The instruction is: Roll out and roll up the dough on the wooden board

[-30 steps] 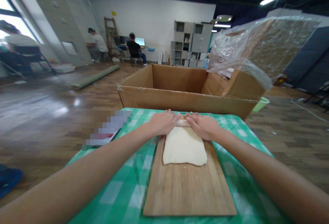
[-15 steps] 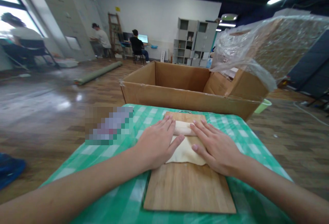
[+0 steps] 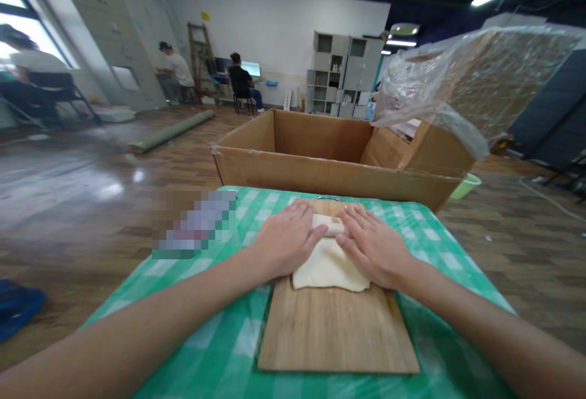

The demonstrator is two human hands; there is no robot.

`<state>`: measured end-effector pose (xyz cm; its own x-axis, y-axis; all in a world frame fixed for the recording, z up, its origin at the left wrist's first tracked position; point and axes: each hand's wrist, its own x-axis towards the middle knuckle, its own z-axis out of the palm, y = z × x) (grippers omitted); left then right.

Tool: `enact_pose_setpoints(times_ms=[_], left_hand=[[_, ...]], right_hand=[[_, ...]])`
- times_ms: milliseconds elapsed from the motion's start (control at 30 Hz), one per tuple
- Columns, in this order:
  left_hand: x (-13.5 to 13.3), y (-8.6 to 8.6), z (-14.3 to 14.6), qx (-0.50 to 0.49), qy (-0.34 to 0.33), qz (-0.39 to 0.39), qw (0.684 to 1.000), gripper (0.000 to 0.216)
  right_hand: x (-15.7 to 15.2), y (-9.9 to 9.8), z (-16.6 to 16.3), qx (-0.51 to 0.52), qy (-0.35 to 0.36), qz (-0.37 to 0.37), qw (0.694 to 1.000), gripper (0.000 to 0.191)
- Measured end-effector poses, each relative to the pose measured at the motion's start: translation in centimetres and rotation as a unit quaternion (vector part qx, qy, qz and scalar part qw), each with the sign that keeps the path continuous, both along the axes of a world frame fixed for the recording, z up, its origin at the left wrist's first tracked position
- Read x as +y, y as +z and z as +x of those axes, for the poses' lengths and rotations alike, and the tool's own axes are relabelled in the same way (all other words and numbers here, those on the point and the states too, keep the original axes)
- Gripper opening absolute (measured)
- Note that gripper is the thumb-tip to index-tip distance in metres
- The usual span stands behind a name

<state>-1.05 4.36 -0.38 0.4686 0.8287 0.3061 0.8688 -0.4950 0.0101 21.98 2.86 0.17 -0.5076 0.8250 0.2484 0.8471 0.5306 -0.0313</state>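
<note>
A flat sheet of pale dough (image 3: 330,268) lies on a wooden cutting board (image 3: 339,332). Across the dough's far part rests a light wooden rolling pin (image 3: 328,226), whose two ends are covered by my hands. My left hand (image 3: 288,237) lies on the pin's left end, fingers stretched forward and thumb pointing inward. On the other end, my right hand (image 3: 373,243) is laid flat in the same way, its fingers extended. Neither hand is wrapped around the pin.
The board lies on a green and white checked tablecloth (image 3: 229,319). A blurred-out item (image 3: 196,225) is at the table's left edge. Beyond the table stands a big cardboard box (image 3: 320,170) with plastic wrap (image 3: 425,82). Several people sit farther back.
Both hands have moved forward, away from me, along the board with the rolling pin. More of the dough's near part shows between my wrists.
</note>
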Motion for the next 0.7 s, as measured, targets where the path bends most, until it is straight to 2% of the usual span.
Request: enact_pose_setpoints(times_ms=[200,300,400,533,600,700], left_hand=[[-7.2,-0.4,-0.9,-0.014,-0.028,0.025,0.999,0.075],[-8.2,-0.5,-1.1,-0.023,-0.038,0.027,0.999,0.076],[-5.9,-0.2,-0.7,-0.025,-0.023,0.008,0.999,0.073],[0.2,0.4,0.4,0.000,-0.002,-0.015,1.000,0.064],[2.6,0.5,0.9,0.034,-0.027,-0.016,0.999,0.055],[3.9,0.4,1.1,0.067,-0.045,-0.020,0.997,0.048]], right_hand=[[-7.4,-0.9,0.7,0.020,0.019,0.014,1.000,0.078],[-8.4,-0.8,0.9,0.018,0.013,0.009,1.000,0.078],[-6.0,-0.3,0.9,0.015,0.010,-0.012,1.000,0.075],[0.3,0.7,0.7,0.009,0.018,-0.045,0.999,0.072],[2.8,1.0,0.3,0.000,-0.011,-0.057,0.998,0.071],[3.9,1.2,-0.1,-0.004,-0.054,-0.079,0.995,0.069]])
